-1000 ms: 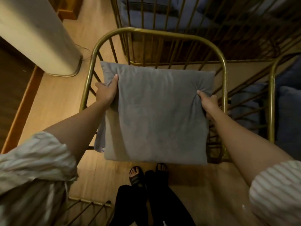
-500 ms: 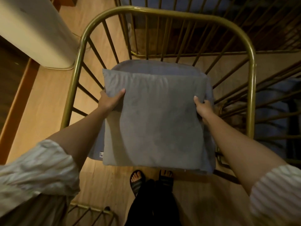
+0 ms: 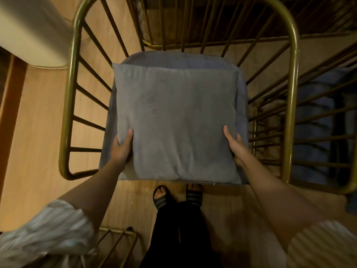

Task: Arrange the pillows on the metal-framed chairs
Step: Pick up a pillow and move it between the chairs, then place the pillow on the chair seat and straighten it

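A square grey pillow (image 3: 175, 120) lies flat over the grey seat cushion (image 3: 242, 89) of a brass metal-framed chair (image 3: 70, 93), seen from straight above. My left hand (image 3: 122, 147) grips the pillow's lower left edge, thumb on top. On the lower right edge my right hand (image 3: 234, 146) holds it the same way. The seat cushion shows only as a rim behind and beside the pillow.
A second brass chair with a blue cushion (image 3: 316, 120) stands close on the right. A white rounded object (image 3: 32, 31) sits at the upper left on the wooden floor (image 3: 38, 132). My sandalled feet (image 3: 177, 196) stand at the seat's front edge. Another brass frame (image 3: 117, 236) lies below left.
The pillow has come down onto the seat cushion. Both hands have slid from its middle sides to its near corners, and the view has moved closer over the chair.
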Demonstrator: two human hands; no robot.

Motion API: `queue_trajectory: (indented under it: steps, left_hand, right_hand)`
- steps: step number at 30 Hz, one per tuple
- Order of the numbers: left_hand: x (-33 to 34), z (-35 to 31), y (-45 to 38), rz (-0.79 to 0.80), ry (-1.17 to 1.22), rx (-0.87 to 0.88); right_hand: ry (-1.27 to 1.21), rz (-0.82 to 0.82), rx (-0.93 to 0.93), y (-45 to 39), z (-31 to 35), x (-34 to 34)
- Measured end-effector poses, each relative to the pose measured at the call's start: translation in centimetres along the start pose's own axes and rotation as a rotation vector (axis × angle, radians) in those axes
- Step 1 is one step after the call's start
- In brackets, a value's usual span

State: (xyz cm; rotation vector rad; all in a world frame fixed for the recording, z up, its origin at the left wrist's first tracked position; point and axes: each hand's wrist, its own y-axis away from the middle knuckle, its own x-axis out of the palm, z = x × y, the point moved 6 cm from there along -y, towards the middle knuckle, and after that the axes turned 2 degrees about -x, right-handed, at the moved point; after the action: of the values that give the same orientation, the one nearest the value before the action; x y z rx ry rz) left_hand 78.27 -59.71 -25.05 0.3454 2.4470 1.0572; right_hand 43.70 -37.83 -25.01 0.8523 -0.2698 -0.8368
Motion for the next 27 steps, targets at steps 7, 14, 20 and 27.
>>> queue_trajectory:
  steps: [7,14,20,27]
  left_hand:
    - [0.0,0.2,1.3,0.078,-0.089,0.029]
    - [-0.6,1.3,2.2,0.011,-0.219,-0.006]
    - [1.1,-4.3,7.0,-0.034,-0.433,0.219]
    - [6.9,-14.0,15.6,0.152,-0.757,0.553]
  right_hand:
    - [0.027,0.005,0.033,1.5,-2.8,-1.5]
    - [0.197,-0.156,-0.006,2.7,-2.4,-1.3]
    - [0.548,-0.172,-0.209,7.5,3.3,-1.8]
    - [0.759,-0.27,-0.402,16.2,11.9,-5.8]
